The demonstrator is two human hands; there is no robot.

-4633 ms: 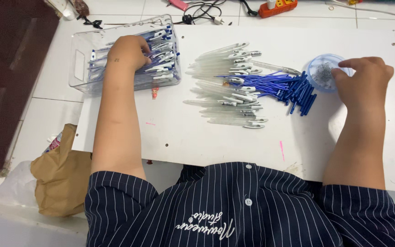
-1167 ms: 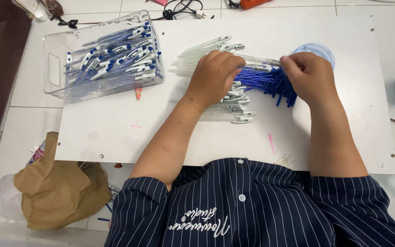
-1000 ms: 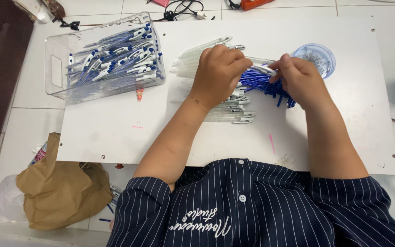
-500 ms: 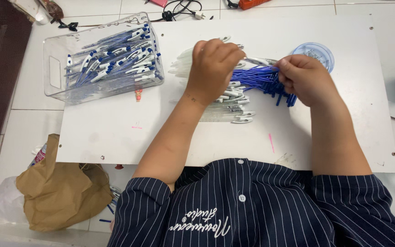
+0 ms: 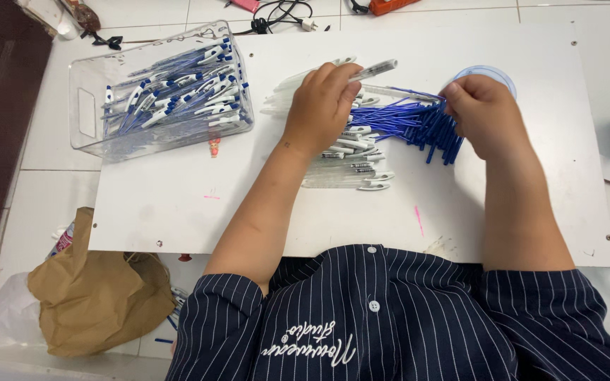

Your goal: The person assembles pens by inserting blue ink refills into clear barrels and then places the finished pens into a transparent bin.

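Crumpled brown paper bag on floor at 7 o'clock, off white rectangular board's near edge; bare board at 6 and 8 o'clock. Pile of clear plastic pen barrels mid-board, partly under left hand, which pinches one clear pen barrel. Bundle of blue ink refills between hands; right hand closed on its tips. Clear plastic bin of assembled blue-and-white pens at 10 o'clock.

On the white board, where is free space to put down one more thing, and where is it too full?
Free: the white board below the clear bin, left of the left hand's forearm, and the right part beyond the right hand. Crowded: between the hands, the clear pen barrels and blue refills.
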